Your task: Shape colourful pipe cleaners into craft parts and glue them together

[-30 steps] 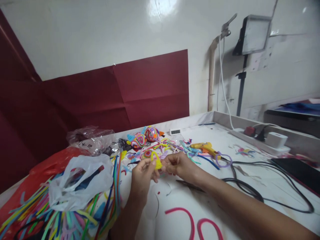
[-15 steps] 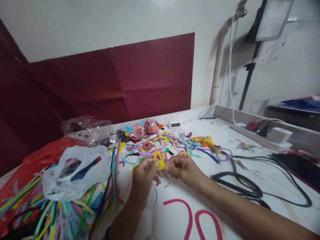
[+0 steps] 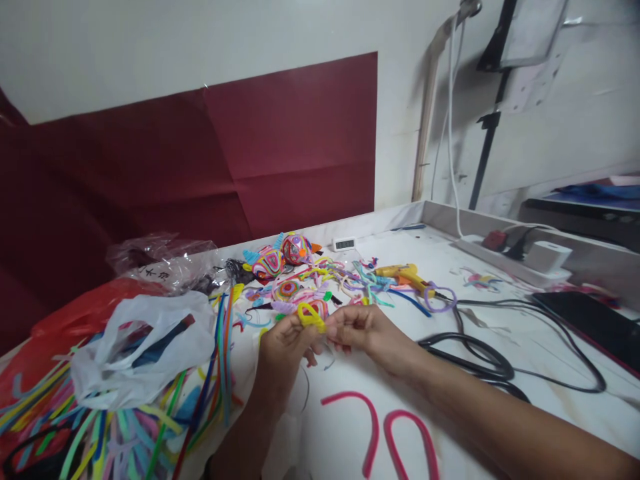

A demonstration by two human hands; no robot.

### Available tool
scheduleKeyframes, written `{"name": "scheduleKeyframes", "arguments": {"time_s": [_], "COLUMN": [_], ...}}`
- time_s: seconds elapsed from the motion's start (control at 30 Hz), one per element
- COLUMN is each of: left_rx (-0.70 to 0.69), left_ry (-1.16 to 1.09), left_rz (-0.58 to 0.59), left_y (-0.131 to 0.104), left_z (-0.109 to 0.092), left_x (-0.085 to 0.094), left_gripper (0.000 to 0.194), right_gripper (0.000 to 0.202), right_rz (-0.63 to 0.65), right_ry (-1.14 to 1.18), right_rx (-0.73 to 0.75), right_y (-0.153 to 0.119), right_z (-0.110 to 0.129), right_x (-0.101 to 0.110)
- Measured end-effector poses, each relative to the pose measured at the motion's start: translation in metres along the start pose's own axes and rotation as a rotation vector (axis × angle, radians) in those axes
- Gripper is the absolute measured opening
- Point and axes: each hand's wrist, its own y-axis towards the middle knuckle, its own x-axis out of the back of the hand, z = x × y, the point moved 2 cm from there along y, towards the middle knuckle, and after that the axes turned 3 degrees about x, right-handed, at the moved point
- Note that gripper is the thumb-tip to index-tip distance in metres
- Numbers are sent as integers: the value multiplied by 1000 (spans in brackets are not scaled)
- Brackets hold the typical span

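Observation:
A yellow pipe cleaner (image 3: 311, 315), bent into a small loop with a wound lower part, is pinched between both hands above the white table. My left hand (image 3: 286, 347) closes thumb and fingers on its left side. From the right, my right hand (image 3: 357, 328) grips its other end, fingertips pressed together. Two bent pink pipe cleaners (image 3: 373, 427) lie on the table in front of my right forearm. Just beyond the hands sit colourful coiled pipe-cleaner pieces (image 3: 289, 289) and two rounded, multicoloured figures (image 3: 267, 261).
At left, a white plastic bag (image 3: 145, 353) lies over many loose pipe cleaners (image 3: 120, 440), beside a red bag (image 3: 95, 303). A yellow glue gun (image 3: 400, 272), black cable (image 3: 465, 353), phone (image 3: 590, 327) and power strip (image 3: 510, 260) are at right. A small digital display (image 3: 344, 245) stands behind.
The yellow loop has tilted over to the left and looks flatter. Both hands still hold it. The whole view has shifted slightly.

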Motion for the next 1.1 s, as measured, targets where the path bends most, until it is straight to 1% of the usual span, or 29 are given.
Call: {"name": "scheduleKeyframes", "arguments": {"time_s": [0.1,0.27,0.4,0.57,0.67,0.77,0.97,1.1], "left_rx": [11,52,50,15,5,-22,-19,-22], "left_ry": [-13,-56,-74,-19,26,51,-36,-40], "left_rz": [14,45,24,-24,-6,10,12,-17], "left_y": [0,1,1,2,2,2,0,-4], "left_z": [2,4,5,7,10,12,10,6], "left_x": [0,-1,0,2,1,0,-4,-6], "left_gripper": [20,25,24,24,25,26,26,21], "right_gripper": [30,26,25,27,31,29,27,28], "right_rz": [-6,-69,-86,-73,-81,-96,-114,-117], "right_ry": [51,150,160,134,113,95,117,137], "right_rx": [-47,-134,-170,-126,-103,-104,-89,-105], "right_y": [0,-1,-1,0,0,-1,0,1], "right_z": [1,1,0,0,0,0,-2,-3], "right_x": [0,1,2,-1,-1,1,3,2]}}
